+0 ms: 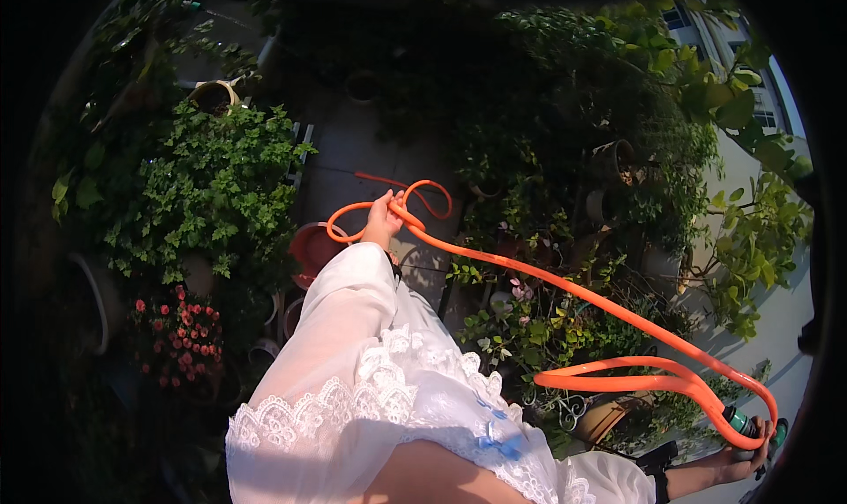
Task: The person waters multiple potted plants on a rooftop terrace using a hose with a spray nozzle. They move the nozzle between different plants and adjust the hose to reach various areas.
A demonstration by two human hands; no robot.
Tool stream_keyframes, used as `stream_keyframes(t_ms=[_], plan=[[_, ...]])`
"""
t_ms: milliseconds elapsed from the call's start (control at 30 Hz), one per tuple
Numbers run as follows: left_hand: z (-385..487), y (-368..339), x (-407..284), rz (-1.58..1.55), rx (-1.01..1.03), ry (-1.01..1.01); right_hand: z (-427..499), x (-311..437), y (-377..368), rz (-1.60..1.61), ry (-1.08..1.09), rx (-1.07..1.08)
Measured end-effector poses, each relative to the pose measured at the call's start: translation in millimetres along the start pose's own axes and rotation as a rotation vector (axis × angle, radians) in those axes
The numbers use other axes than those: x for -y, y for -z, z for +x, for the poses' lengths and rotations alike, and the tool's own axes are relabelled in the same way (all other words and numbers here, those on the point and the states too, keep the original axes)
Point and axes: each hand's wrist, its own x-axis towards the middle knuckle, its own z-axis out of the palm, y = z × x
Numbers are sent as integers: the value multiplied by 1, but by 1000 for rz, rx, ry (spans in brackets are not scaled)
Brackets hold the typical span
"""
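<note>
An orange garden hose (pixel 523 266) runs from hand to hand across the view. In the middle, my left hand (pixel 386 219) is held out in front of me and grips the hose, which makes loops on both sides of it. At the lower right edge, my right hand (pixel 753 452) is closed around more of the hose, beside its green connector (pixel 741 422). A folded length of hose juts left from that hand. Past my left hand, a thinner-looking stretch of hose trails over the paved path. What the right fingers grip beyond the connector is partly cut by the dark rim.
Leafy potted plants (pixel 218 180) and red flowers (pixel 182 338) line the left side. A reddish plastic pot (pixel 317 249) stands near my left forearm. Shrubs (pixel 529 332) and a curled white metal stand (pixel 570 408) are on the right, before a pale wall (pixel 781 325). Paving (pixel 360 140) runs between.
</note>
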Motion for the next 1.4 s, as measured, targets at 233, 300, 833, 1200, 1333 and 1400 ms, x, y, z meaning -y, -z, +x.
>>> stream_keyframes(t_ms=[233,300,833,1200,1333,1400], plan=[[22,-61,-42,-45,-110,-307,41,48,69,-284,26,-134],[26,-70,-66,96,-160,-357,32,37,74,-306,24,-192],[-55,-92,-84,2894,928,-331,-32,-81,-24,-181,-191,27],[-28,-50,-132,2691,591,-871,-89,-156,-149,-44,-382,394],[-25,-56,-154,2939,852,-1039,-102,-163,-177,-35,-403,481],[-30,-51,-170,3102,1043,-1105,-108,-164,-185,-32,-404,510]])
